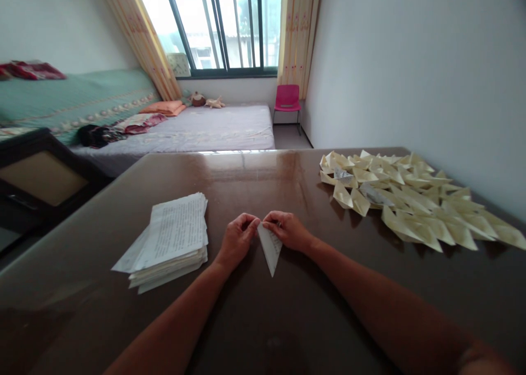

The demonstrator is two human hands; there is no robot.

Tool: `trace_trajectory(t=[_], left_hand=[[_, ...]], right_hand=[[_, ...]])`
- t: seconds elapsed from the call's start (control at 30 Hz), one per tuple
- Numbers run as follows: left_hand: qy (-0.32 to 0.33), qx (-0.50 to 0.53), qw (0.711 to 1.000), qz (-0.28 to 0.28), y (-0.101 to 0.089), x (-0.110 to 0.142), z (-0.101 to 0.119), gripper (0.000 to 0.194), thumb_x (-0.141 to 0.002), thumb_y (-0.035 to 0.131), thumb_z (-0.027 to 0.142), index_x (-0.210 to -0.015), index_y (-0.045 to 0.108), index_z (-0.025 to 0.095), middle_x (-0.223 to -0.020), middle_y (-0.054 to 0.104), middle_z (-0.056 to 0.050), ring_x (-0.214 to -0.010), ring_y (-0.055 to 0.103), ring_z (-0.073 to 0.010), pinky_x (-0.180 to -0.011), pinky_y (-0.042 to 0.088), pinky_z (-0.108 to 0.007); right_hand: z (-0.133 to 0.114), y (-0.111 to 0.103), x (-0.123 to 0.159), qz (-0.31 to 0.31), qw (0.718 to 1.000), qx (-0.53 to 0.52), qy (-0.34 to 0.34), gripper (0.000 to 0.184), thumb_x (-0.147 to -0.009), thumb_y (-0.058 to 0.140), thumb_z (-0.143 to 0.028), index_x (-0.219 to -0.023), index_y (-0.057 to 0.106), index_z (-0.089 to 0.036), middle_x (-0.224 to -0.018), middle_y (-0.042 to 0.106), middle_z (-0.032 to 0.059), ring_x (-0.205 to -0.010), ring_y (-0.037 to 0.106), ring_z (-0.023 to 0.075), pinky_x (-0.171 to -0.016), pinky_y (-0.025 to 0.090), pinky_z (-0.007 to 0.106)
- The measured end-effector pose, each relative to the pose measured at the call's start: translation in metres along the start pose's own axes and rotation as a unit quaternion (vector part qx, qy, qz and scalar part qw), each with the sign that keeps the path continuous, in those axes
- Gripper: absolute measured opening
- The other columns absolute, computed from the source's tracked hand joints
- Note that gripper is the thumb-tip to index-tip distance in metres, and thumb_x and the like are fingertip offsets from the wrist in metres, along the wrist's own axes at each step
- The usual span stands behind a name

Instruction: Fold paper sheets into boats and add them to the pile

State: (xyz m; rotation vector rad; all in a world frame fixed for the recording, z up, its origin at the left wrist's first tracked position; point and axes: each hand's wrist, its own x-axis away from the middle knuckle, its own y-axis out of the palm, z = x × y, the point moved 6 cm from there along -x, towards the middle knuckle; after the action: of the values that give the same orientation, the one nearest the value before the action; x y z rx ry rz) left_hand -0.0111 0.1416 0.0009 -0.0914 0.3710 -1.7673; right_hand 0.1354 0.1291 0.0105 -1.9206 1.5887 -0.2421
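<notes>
A folded sheet of printed paper (pixel 270 250) forms a narrow triangle above the brown table, its point toward me. My left hand (pixel 241 233) pinches its top corner between thumb and fingers. On the other side, my right hand (pixel 286 229) grips the upper right edge, close beside the left fingertips. Left of my hands lies a stack of printed sheets (pixel 175 229), loosely piled with uneven edges. Many folded paper boats (pixel 406 199) stand in rows at the right; most are cream, and a few show grey print.
The glossy brown table (pixel 246 177) reaches forward toward a bed (pixel 230 125) below the window. A pink chair (pixel 287 98) stands by the right wall. At the left is a dark cabinet (pixel 45 177).
</notes>
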Motion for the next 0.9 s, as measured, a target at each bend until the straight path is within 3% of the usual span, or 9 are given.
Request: trace_trajectory(t=[0.17,0.37,0.7,0.9], left_hand=[[-0.04,0.047,0.998,-0.025,0.006,0.001,-0.005,0.032,-0.082,0.058,0.048,-0.081,0.06,0.016,-0.061,0.055,0.003,-0.05,0.046,-0.0081,-0.044,0.037,-0.018],[-0.058,0.135,0.983,-0.111,0.015,0.003,0.0,0.035,-0.078,0.064,0.048,-0.089,0.058,0.015,-0.072,0.057,0.001,-0.061,0.053,-0.01,-0.047,0.045,-0.017],[-0.057,0.126,0.975,-0.174,0.015,0.004,0.001,0.034,-0.079,0.064,0.044,-0.092,0.062,0.013,-0.073,0.06,-0.001,-0.064,0.053,-0.0103,-0.049,0.045,-0.017],[-0.018,0.051,0.982,-0.181,0.021,0.008,0.003,0.031,-0.084,0.056,0.042,-0.099,0.058,0.014,-0.072,0.057,0.001,-0.058,0.051,-0.0094,-0.047,0.045,-0.019]], right_hand=[[0.003,-0.001,-0.001,0.0,0.999,-0.031,0.018,0.021,-0.088,0.053,-0.032,-0.076,0.063,-0.018,-0.071,0.062,-0.0004,-0.068,0.054,0.0126,-0.063,0.039,0.023],[0.017,-0.006,-0.003,0.053,0.976,-0.202,0.055,0.028,-0.086,0.053,-0.044,-0.081,0.06,-0.017,-0.067,0.052,-0.0021,-0.062,0.046,0.011,-0.057,0.038,0.022],[0.016,-0.003,-0.003,0.039,0.943,-0.321,0.079,0.034,-0.081,0.06,-0.051,-0.08,0.059,-0.017,-0.066,0.05,-0.0037,-0.059,0.041,0.0095,-0.056,0.036,0.022],[0.012,-0.003,-0.003,0.037,0.957,-0.281,0.065,0.032,-0.083,0.057,-0.049,-0.08,0.061,-0.017,-0.067,0.053,-0.0028,-0.062,0.045,0.0105,-0.059,0.038,0.023]])
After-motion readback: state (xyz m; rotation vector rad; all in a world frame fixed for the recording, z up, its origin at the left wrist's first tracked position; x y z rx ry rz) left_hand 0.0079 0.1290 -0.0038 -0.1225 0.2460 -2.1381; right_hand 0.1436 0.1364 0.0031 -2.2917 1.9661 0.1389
